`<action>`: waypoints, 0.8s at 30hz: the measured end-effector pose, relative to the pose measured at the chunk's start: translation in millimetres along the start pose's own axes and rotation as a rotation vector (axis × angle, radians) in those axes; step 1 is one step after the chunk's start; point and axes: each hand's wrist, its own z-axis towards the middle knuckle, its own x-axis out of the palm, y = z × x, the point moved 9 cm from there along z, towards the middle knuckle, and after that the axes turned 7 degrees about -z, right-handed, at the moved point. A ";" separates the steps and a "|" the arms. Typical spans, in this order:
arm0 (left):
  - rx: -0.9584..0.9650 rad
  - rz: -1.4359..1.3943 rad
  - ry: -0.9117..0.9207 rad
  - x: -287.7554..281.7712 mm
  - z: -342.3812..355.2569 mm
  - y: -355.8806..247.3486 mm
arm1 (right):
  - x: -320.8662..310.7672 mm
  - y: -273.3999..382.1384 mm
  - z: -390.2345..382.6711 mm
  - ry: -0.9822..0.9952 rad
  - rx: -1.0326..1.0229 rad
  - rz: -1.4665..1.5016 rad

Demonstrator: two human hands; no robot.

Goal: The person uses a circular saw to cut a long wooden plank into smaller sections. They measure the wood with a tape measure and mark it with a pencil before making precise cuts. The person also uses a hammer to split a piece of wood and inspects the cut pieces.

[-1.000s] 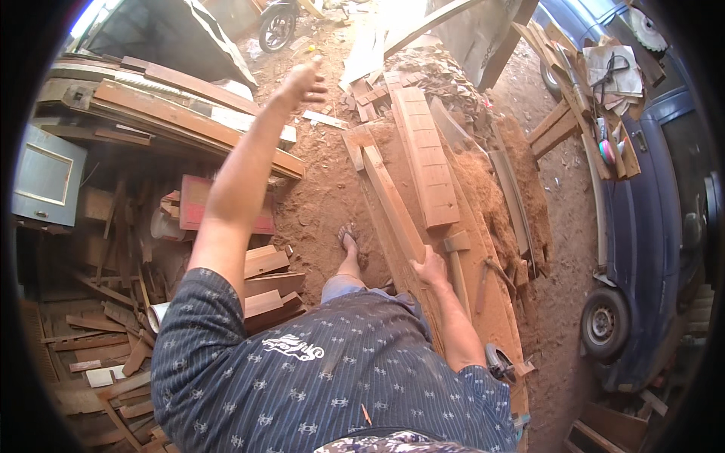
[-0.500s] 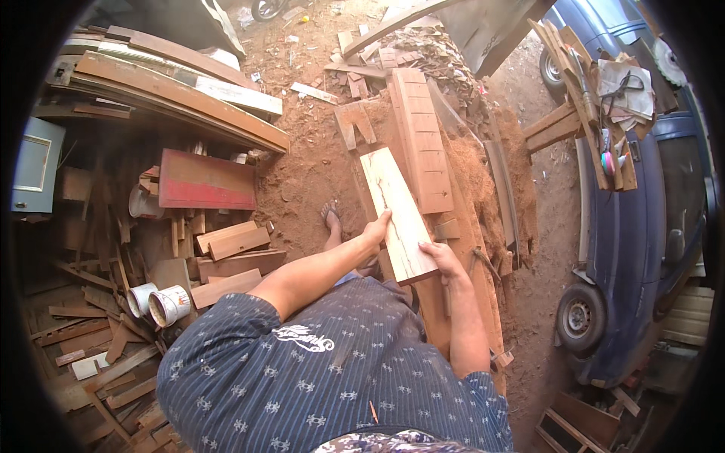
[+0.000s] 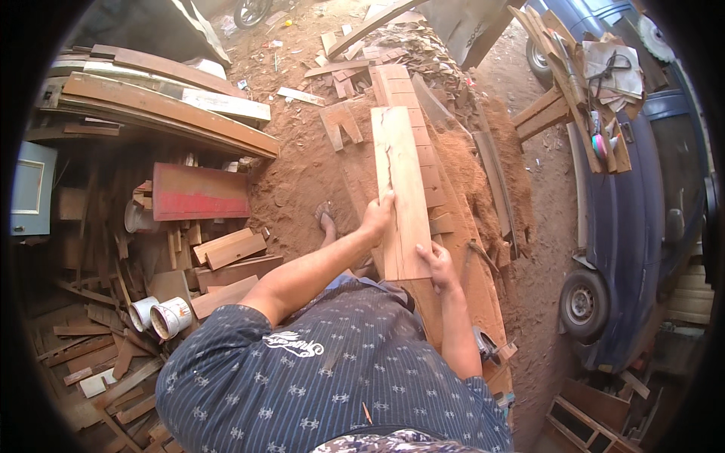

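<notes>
A pale wooden board [image 3: 405,185] with a dark crack along its upper face is held in front of my body, its length pointing away from me. My left hand [image 3: 377,218] is closed on the board's left edge, about midway along. Near the closer end, my right hand [image 3: 440,267] grips the right edge, thumb on top. The fingers beneath the board are hidden. Under and beyond it lies a long wooden workbench [image 3: 472,291], with a reddish timber piece [image 3: 394,81] marked by crosswise lines resting on it.
A notched wood piece [image 3: 340,124] lies ahead on the dirt. Stacked planks [image 3: 174,109], a red-faced panel [image 3: 200,192] and white buckets [image 3: 171,318] are at left. Sawdust [image 3: 468,166] and offcuts surround the bench. A blue vehicle [image 3: 615,249] stands at right.
The board has turned so it points more straight ahead, and its far end reaches farther away. Both hands keep hold of it. The whole view has shifted slightly.
</notes>
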 end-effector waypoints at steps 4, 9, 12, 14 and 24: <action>-0.176 0.124 0.182 52.3 -23.4 -46.7 | -29.4 33.0 10.7 -0.158 -0.036 0.157; -0.364 0.024 0.327 53.7 -57.1 -14.1 | -42.6 57.7 17.7 -0.085 -0.175 0.076; -0.454 -0.035 0.430 66.2 -91.3 -42.0 | -42.9 69.6 2.9 -0.007 -0.221 0.299; -0.409 0.015 0.387 67.2 -99.5 -71.2 | -25.3 93.8 -9.0 0.111 -0.274 0.504; -0.198 -0.226 0.445 120.0 -77.3 -205.4 | -144.0 -139.1 68.2 -0.535 0.186 -1.109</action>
